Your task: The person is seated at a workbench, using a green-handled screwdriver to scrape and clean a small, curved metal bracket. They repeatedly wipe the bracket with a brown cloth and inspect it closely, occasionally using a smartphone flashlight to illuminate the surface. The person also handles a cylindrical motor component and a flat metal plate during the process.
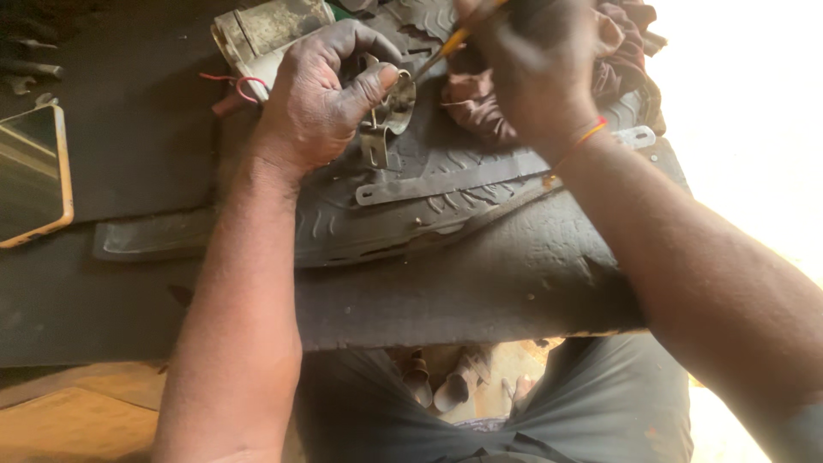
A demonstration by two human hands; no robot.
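At the near edge of the dark, worn workbench (480,291) the person's lap in grey cloth shows, with small pale objects on the floor below that are too blurred to identify. Further in, a long strip of grey tyre rubber with tread marks (360,227) lies across the bench, a flat perforated metal strap (463,180) resting on it. The left hand (321,94) curls over the strip, thumb and fingers pinched shut around a small bent, tarnished metal clamp (390,111) held just above the rubber near the bench's middle. The right hand (536,60) is closed around a thin yellow-handled tool (454,41), its tip touching the clamp; the handle's top is cut off by the frame. Behind lie a crumpled reddish-brown rag (480,103), partly hidden, and a grimy cylindrical can (270,30). At the left edge sits an orange-cased phone (30,176), cut off.
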